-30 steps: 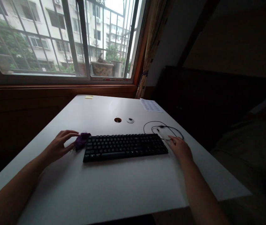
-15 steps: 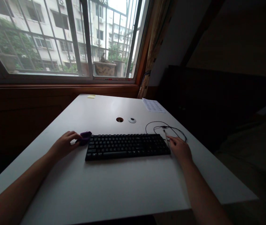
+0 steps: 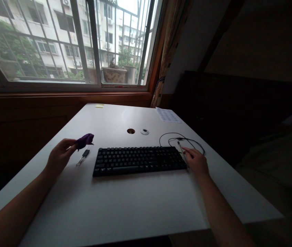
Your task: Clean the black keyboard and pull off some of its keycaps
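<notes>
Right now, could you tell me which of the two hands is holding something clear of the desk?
The left hand: it pinches a purple cloth in the air above the desk, while the right hand rests on the desk at the keyboard's right end.

A room in a home, used as a desk corner: a white tabletop (image 3: 135, 199) carrying a black keyboard (image 3: 138, 160) sits under a barred window (image 3: 66, 41) with a curtain (image 3: 169, 44), facing apartment blocks (image 3: 45, 31) outside.
</notes>
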Action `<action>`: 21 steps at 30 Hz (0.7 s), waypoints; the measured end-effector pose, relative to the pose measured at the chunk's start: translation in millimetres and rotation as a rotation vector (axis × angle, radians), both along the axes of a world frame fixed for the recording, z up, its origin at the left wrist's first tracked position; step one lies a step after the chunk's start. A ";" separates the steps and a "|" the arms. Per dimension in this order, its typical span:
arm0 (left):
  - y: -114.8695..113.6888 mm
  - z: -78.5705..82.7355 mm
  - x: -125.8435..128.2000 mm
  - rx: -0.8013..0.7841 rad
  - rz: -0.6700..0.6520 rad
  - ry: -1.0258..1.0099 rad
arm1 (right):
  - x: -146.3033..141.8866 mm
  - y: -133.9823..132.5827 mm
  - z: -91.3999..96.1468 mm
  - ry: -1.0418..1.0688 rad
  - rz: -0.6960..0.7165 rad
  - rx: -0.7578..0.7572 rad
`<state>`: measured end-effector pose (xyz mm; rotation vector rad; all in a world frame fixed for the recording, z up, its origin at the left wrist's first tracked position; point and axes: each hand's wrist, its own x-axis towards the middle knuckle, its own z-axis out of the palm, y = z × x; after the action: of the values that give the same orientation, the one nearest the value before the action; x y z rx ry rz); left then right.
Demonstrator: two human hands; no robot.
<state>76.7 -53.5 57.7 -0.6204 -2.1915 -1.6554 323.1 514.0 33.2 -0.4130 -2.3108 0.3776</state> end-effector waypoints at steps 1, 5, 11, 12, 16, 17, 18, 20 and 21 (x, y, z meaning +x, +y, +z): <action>0.1 0.4 0.3 0.013 0.000 -0.004 | 0.1 -1.4 0.8 0.010 0.004 0.005; 0.5 -0.9 -0.3 0.037 -0.004 -0.006 | 0.0 -5.1 2.6 0.044 0.020 0.048; 4.0 -3.4 3.0 0.021 -0.045 0.037 | -2.9 -7.0 1.9 0.060 0.033 0.082; 5.2 -3.5 4.2 0.015 -0.056 0.047 | -3.8 -9.3 2.6 0.064 0.038 0.100; 11.0 -4.3 8.4 -0.016 -0.105 0.124 | -10.7 -32.2 13.0 0.022 0.129 0.156; 12.7 -4.6 9.6 -0.035 -0.111 0.159 | -13.3 -41.4 17.5 -0.004 0.175 0.155; 14.5 -4.7 11.1 -0.059 -0.112 0.198 | -16.4 -51.8 22.5 -0.029 0.231 0.147; 18.8 -4.0 15.3 -0.114 -0.110 0.281 | -23.9 -75.3 33.7 -0.064 0.364 0.124; 21.1 -3.0 18.3 -0.138 -0.109 0.321 | -28.4 -88.3 39.4 -0.073 0.433 0.103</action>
<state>94.9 -32.4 54.7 -0.9856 -2.0773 -1.3487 294.8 425.7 72.6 0.1327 -2.4718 0.4538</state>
